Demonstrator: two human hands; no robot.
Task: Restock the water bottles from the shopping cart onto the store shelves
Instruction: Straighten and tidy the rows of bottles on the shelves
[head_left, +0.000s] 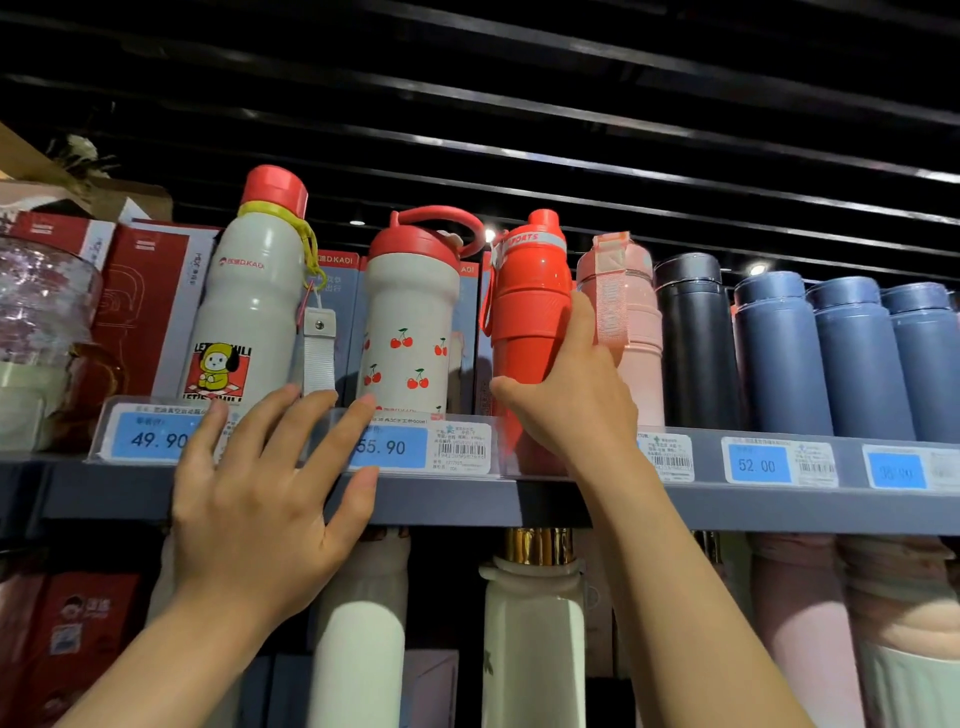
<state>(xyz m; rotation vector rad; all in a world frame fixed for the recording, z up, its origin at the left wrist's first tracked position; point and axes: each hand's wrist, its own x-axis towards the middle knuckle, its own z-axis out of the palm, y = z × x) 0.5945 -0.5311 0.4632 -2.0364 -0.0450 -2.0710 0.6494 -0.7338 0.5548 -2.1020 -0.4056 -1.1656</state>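
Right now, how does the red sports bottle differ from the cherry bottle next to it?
The red sports bottle is red all over; the cherry bottle is white with cherries and a red lid. The sports bottle is narrower and is gripped by the right hand; the cherry bottle stands free, with the open left hand below. Both stand upright on the top shelf.
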